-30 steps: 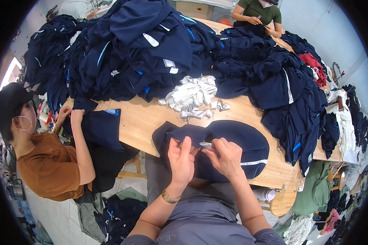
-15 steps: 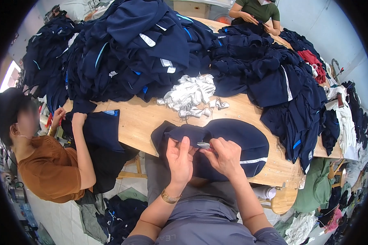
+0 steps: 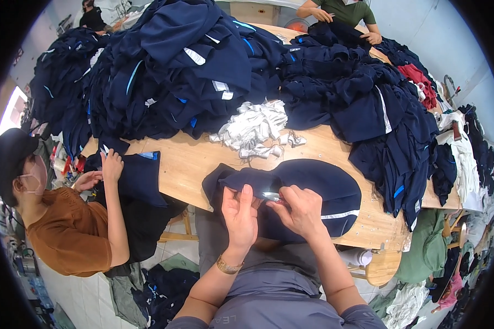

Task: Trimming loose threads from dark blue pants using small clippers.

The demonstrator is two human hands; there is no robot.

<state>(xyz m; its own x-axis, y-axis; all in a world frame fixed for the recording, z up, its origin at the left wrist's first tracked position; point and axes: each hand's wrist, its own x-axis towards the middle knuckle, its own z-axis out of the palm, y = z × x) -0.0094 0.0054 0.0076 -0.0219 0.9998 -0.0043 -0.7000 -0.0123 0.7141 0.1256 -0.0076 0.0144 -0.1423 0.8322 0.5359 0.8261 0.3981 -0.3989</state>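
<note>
A navy garment piece [image 3: 326, 183] with a white stripe lies at the table's near edge. My left hand [image 3: 240, 219] is closed on its upper left part, thumb up, pinching the cloth. My right hand [image 3: 302, 208] grips small thread snips [image 3: 270, 195], whose shiny blades point left toward the left fingers. A bit of red handle shows under the right fingers. The blade tips lie close against the cloth; whether they touch a thread cannot be made out.
White fabric strips [image 3: 252, 129] lie heaped beyond the garment on the wooden table [image 3: 184, 170]. Large navy garment piles [image 3: 170, 71] rise behind. A co-worker in brown [image 3: 74, 233] sits at left, another in green [image 3: 348, 13] at the far side. A stool [image 3: 383, 268] stands at right.
My hands and the snips have barely shifted. The left co-worker's head has turned and their hands have moved; the far co-worker's hands spread apart over cloth. Another person shows at far left.
</note>
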